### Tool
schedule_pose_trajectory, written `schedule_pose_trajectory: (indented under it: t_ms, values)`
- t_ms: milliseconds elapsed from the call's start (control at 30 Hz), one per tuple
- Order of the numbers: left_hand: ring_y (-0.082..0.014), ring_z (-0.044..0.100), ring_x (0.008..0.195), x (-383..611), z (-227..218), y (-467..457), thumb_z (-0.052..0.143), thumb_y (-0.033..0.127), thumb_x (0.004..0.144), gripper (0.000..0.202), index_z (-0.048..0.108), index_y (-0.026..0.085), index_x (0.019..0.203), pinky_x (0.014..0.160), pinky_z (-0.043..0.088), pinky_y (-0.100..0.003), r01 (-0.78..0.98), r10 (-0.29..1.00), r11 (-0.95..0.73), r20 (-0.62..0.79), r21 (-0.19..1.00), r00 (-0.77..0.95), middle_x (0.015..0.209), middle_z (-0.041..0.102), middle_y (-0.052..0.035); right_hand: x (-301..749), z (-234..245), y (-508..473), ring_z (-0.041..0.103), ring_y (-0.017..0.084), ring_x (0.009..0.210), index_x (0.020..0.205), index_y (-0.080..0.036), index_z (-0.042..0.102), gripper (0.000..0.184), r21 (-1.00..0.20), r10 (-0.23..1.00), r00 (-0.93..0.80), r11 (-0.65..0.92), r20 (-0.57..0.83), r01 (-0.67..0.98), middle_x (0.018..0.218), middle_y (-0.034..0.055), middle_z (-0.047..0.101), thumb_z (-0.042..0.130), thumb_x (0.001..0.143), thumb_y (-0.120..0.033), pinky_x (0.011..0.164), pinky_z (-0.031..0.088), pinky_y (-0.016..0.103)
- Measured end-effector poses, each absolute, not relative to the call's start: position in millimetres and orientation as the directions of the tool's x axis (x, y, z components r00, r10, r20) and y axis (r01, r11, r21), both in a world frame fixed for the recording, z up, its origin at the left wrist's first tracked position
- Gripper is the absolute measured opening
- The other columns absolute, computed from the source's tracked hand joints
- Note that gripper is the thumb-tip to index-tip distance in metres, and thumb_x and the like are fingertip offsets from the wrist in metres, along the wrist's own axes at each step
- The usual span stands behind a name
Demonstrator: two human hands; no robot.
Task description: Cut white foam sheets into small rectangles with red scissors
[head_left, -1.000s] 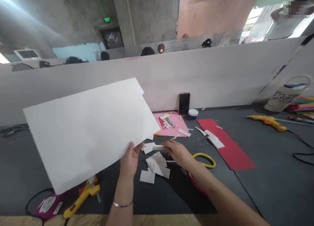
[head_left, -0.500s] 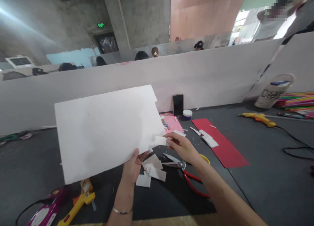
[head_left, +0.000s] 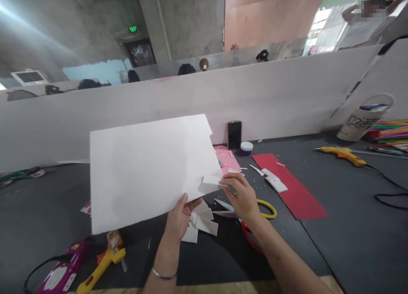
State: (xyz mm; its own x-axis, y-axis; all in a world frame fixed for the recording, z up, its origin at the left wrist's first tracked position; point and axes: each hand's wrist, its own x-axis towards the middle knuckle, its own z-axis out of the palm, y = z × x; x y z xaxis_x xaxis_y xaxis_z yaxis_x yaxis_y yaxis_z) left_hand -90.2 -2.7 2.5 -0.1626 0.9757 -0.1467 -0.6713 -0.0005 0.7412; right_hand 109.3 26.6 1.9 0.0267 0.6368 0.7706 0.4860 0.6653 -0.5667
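Dark grey work surface [head_left: 350, 243] stretches to a pale partition wall [head_left: 255, 90], with other people's heads showing beyond it. The left hand [head_left: 181, 219], a thin bracelet [head_left: 164, 273] on its wrist, grips the lower edge of a large white foam sheet [head_left: 149, 171], fingers spread, and holds the sheet tilted above the surface. The right hand [head_left: 240, 196] is half closed at the sheet's lower right corner, its fingertips pinching a small white strip [head_left: 210, 180] there.

Just below the hands lies a heap of white offcuts [head_left: 200, 221]. Beside them, under the right wrist, are red-handled scissors [head_left: 250, 238], and a yellow loop [head_left: 267, 209] lies just past that wrist. Farther out, toward the partition, are a pink sheet [head_left: 226, 159], a smartphone [head_left: 234, 134] leaning upright against the wall, and a white-lidded jar [head_left: 246, 148]. A long red strip [head_left: 287, 185] carries white pieces. Off to the right sit a yellow hot glue gun [head_left: 342, 156], a white bucket [head_left: 363, 124] and bundled coloured sticks [head_left: 387, 134]. Near the front edge, left of the hands, lie a yellow tool [head_left: 102, 264] and a magenta case [head_left: 62, 270].
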Motion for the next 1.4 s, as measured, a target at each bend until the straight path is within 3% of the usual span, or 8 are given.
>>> schedule_pose_trajectory:
  t_ms: [167,267,500,667,800,967,1100,1400]
  values:
    - [-0.0229,0.073,0.080,-89.2,3.6,-4.0,0.082,0.022,0.068,0.023,0.075,0.014,0.088,0.078,0.061,-0.039,-0.665,0.978,0.025,-0.157,0.747,-0.139,0.094,0.078,-0.0086,113.2,-4.8,24.7,0.063,0.016,0.072,0.092,-0.023,0.074,0.019,-0.435,0.541,-0.002,0.678,0.841,0.592,0.080,0.0047,0.063,0.058,0.089,-0.014,0.065,0.052,0.026]
    - [-0.0239,0.073,0.083,-88.6,3.3,-4.5,0.081,0.022,0.070,0.029,0.074,0.016,0.097,0.078,0.061,-0.040,-0.658,0.980,0.012,-0.138,0.753,-0.141,0.099,0.077,-0.0082,115.9,-7.1,21.4,0.061,0.015,0.063,0.097,-0.022,0.073,0.020,-0.494,0.591,0.011,0.665,0.807,0.561,0.072,0.0027,0.064,0.057,0.090,-0.014,0.061,0.051,0.025]
    - [-0.0257,0.073,0.082,-89.6,-0.1,-2.5,0.082,0.023,0.068,0.037,0.073,0.015,0.103,0.081,0.059,-0.041,-0.668,0.981,0.017,-0.141,0.744,-0.132,0.097,0.077,-0.0094,107.9,-9.0,16.0,0.068,0.019,0.081,0.099,-0.023,0.072,0.015,-0.653,0.704,0.036,0.637,0.709,0.410,0.092,0.0066,0.074,0.059,0.090,-0.024,0.075,0.054,0.031]
    - [-0.0261,0.073,0.086,-85.6,2.4,-3.1,0.081,0.024,0.070,0.043,0.071,0.018,0.111,0.079,0.060,-0.041,-0.659,0.978,-0.017,-0.124,0.752,-0.167,0.096,0.078,-0.0079,99.2,-13.5,16.8,0.065,0.018,0.071,0.097,-0.022,0.071,0.019,-0.864,0.866,0.168,0.413,0.470,0.289,0.085,0.0050,0.073,0.065,0.085,-0.036,0.072,0.052,0.032]
    - [-0.0241,0.073,0.085,-84.0,3.9,-3.1,0.080,0.021,0.071,0.049,0.068,0.020,0.118,0.077,0.061,-0.040,-0.662,0.977,-0.041,-0.110,0.749,-0.185,0.103,0.077,-0.0065,97.3,-19.3,23.0,0.063,0.019,0.073,0.103,-0.021,0.066,0.035,-0.982,0.955,0.231,0.180,0.187,0.048,0.080,0.0028,0.070,0.071,0.076,-0.042,0.071,0.050,0.032]
    - [-0.0246,0.073,0.086,-86.2,3.0,-1.7,0.079,0.021,0.072,0.050,0.067,0.019,0.120,0.079,0.060,-0.040,-0.653,0.979,-0.048,-0.093,0.756,-0.180,0.107,0.076,-0.0082,100.6,-19.9,28.0,0.059,0.016,0.069,0.094,-0.019,0.067,0.038,-0.985,0.991,0.129,0.064,0.043,-0.161,0.075,0.0008,0.066,0.077,0.068,-0.045,0.064,0.045,0.028]
    - [-0.0233,0.073,0.083,-87.5,2.0,-0.9,0.080,0.021,0.072,0.045,0.069,0.017,0.115,0.077,0.061,-0.038,-0.661,0.980,-0.037,-0.103,0.750,-0.172,0.102,0.077,-0.0084,103.3,-16.3,28.2,0.054,0.014,0.062,0.103,-0.020,0.063,0.048,-0.963,0.992,0.126,0.032,-0.002,-0.269,0.066,-0.0033,0.062,0.080,0.066,-0.045,0.058,0.041,0.025]
    - [-0.0247,0.073,0.091,-88.8,2.2,-1.1,0.078,0.021,0.074,0.050,0.066,0.020,0.122,0.080,0.060,-0.037,-0.639,0.981,-0.036,-0.096,0.768,-0.171,0.112,0.074,-0.0093,107.7,-19.5,33.1,0.051,0.011,0.058,0.101,-0.014,0.072,0.050,-0.954,0.989,0.097,-0.081,-0.113,-0.288,0.065,-0.0021,0.062,0.082,0.061,-0.042,0.055,0.040,0.026]
